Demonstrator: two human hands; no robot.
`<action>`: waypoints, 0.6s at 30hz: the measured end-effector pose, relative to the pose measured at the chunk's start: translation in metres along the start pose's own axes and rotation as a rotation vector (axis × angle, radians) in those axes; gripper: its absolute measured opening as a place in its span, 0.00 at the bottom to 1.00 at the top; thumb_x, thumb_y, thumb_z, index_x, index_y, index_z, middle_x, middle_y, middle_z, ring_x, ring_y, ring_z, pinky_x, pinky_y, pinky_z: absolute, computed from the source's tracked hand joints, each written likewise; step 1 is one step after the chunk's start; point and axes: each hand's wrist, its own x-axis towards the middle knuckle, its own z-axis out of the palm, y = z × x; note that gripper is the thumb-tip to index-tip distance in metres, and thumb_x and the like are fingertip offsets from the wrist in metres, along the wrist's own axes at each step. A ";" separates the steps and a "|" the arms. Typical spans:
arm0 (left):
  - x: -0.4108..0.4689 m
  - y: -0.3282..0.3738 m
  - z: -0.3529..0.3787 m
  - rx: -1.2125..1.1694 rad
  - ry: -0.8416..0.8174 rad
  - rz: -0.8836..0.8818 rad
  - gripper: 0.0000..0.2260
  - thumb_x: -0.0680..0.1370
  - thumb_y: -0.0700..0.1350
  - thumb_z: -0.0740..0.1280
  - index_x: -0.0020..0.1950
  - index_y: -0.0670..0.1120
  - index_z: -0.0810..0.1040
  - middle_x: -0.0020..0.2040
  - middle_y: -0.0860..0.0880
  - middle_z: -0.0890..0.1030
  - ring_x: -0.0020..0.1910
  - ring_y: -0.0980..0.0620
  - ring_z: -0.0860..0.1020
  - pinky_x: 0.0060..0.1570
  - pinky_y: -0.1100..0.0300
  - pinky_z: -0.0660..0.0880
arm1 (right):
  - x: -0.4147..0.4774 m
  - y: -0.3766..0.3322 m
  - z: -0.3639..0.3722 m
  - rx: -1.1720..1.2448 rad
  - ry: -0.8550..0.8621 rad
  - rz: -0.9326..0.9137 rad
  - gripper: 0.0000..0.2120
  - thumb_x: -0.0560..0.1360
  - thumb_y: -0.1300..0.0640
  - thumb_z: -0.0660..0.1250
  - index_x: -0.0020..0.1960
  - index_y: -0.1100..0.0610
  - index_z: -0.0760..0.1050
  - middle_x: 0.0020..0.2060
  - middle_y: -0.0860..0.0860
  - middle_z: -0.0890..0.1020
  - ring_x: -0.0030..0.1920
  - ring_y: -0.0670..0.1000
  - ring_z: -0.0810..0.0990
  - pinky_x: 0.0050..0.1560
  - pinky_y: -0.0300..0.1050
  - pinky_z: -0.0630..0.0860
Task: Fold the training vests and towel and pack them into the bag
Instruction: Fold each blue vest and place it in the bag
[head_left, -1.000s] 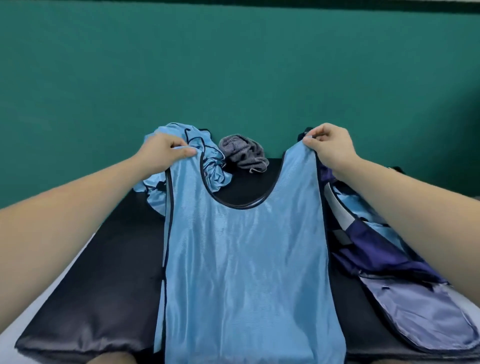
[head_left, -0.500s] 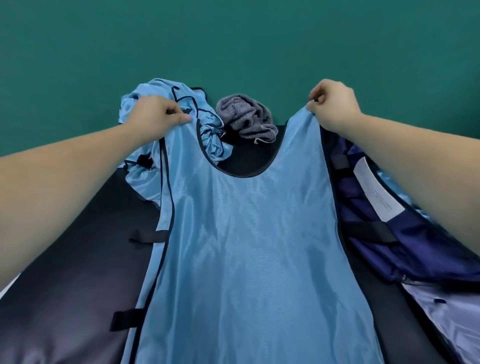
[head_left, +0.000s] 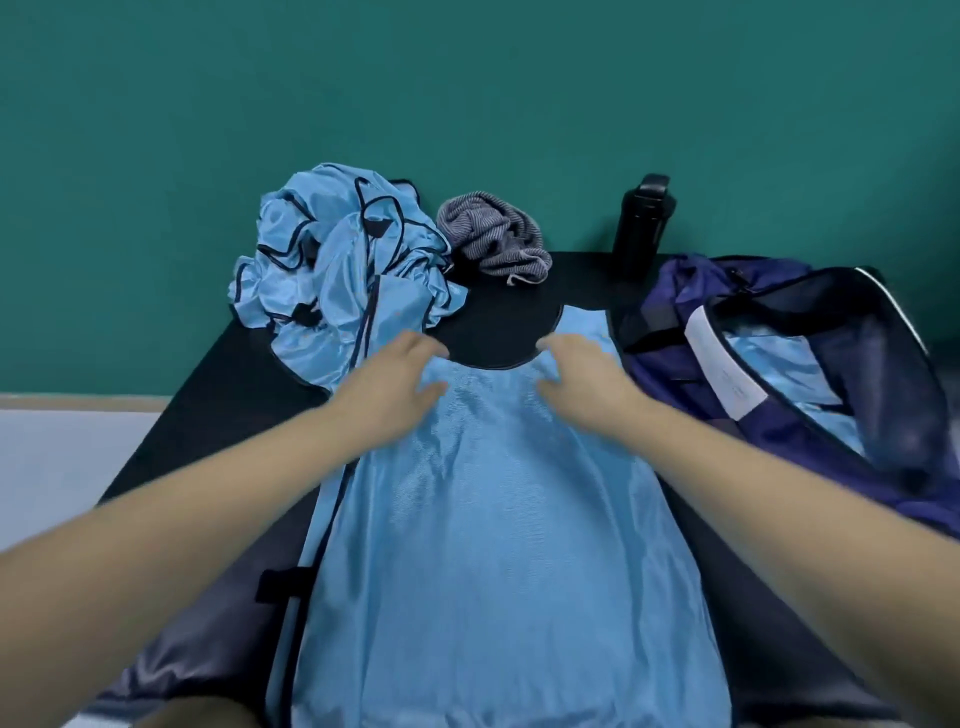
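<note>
A light blue training vest (head_left: 493, 545) lies spread flat on the black table (head_left: 218, 395), neckline pointing away from me. My left hand (head_left: 400, 384) rests palm down on its left shoulder, fingers apart. My right hand (head_left: 582, 379) lies flat on the right shoulder, fingers apart too. A crumpled heap of more blue vests (head_left: 343, 270) sits at the far left. Beside it lies a bunched grey striped towel (head_left: 493, 234). The navy bag (head_left: 779, 374) stands unzipped at the right, with blue fabric showing inside it.
A black bottle (head_left: 641, 223) stands at the table's far edge between the towel and the bag. A green wall rises behind the table. Pale floor shows past the table's left edge.
Both hands let go of the vest's shoulder straps and moved inward and toward me, now lying flat on the fabric. The vest lies on the table. The bottle has come into view.
</note>
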 end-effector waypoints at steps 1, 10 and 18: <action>-0.011 0.006 0.011 -0.009 -0.023 -0.005 0.21 0.85 0.54 0.65 0.78 0.52 0.70 0.77 0.53 0.68 0.69 0.46 0.76 0.68 0.47 0.73 | -0.012 -0.003 0.012 0.009 -0.017 -0.004 0.27 0.82 0.52 0.66 0.78 0.57 0.68 0.75 0.57 0.72 0.75 0.60 0.69 0.74 0.55 0.66; -0.067 -0.018 0.065 0.139 -0.066 -0.075 0.35 0.84 0.70 0.47 0.87 0.52 0.58 0.87 0.50 0.55 0.86 0.48 0.53 0.82 0.50 0.55 | -0.071 -0.014 0.084 -0.080 0.023 0.004 0.32 0.87 0.37 0.47 0.87 0.50 0.52 0.86 0.52 0.51 0.86 0.54 0.47 0.84 0.53 0.45; -0.103 -0.083 0.044 0.215 0.015 -0.186 0.27 0.87 0.60 0.46 0.86 0.55 0.58 0.86 0.53 0.57 0.85 0.47 0.55 0.81 0.45 0.58 | -0.077 -0.013 0.087 -0.071 0.060 0.015 0.32 0.86 0.36 0.45 0.87 0.48 0.52 0.86 0.50 0.50 0.86 0.52 0.45 0.84 0.53 0.43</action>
